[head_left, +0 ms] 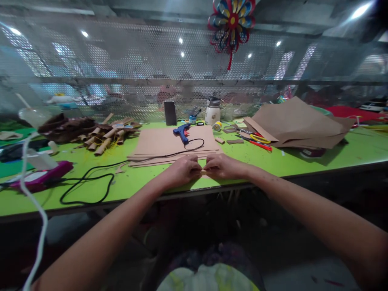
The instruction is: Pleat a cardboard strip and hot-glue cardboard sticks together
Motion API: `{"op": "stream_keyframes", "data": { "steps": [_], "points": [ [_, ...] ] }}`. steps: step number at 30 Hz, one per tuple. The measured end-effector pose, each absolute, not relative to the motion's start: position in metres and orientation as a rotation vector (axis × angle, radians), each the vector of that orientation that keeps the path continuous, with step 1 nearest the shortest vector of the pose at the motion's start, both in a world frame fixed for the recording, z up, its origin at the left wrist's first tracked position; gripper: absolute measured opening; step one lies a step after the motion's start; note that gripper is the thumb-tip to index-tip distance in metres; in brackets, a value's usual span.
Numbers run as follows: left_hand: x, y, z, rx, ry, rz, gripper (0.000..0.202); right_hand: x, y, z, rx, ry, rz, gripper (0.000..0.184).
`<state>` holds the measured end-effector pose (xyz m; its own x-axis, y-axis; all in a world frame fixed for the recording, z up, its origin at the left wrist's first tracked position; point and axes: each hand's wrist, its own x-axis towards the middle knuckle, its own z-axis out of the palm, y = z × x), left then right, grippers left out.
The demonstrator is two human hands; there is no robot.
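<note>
My left hand [182,169] and my right hand [222,166] rest side by side at the near edge of the green table [318,159]. Their fingertips meet and pinch a small brown paper piece [202,173], mostly hidden under the fingers. Both hands have curled, closed fingers. Just beyond them lies a stack of brown paper sheets [157,143]. On that stack sits a blue hot glue gun [182,132], whose black cord [91,182] loops off to the left.
Rolled brown paper tubes [103,139] lie piled at back left by a pink object [42,176]. Folded brown sheets [297,123] lie at right, with red and yellow-handled scissors [257,141] beside them. A white jar [212,112] and dark block [170,113] stand before the mesh screen.
</note>
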<state>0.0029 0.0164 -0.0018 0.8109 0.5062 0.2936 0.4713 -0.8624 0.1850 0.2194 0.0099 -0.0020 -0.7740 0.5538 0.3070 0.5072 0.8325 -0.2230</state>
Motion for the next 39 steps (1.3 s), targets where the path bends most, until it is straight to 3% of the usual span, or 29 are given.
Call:
{"op": "stream_keyframes", "data": {
  "steps": [11,31,39],
  "points": [
    [0.016,0.019,-0.005,2.786,0.964,0.511,0.021,0.213,0.014,-0.005,-0.850,-2.671,0.142,0.016],
    [0.008,0.025,-0.004,2.709,0.847,0.514,0.013,0.222,0.011,-0.009,-0.849,-2.626,0.178,0.019],
    [0.008,0.038,0.008,2.727,0.744,0.338,0.016,0.230,0.026,-0.005,-0.836,-2.651,0.385,0.020]
  ]
}}
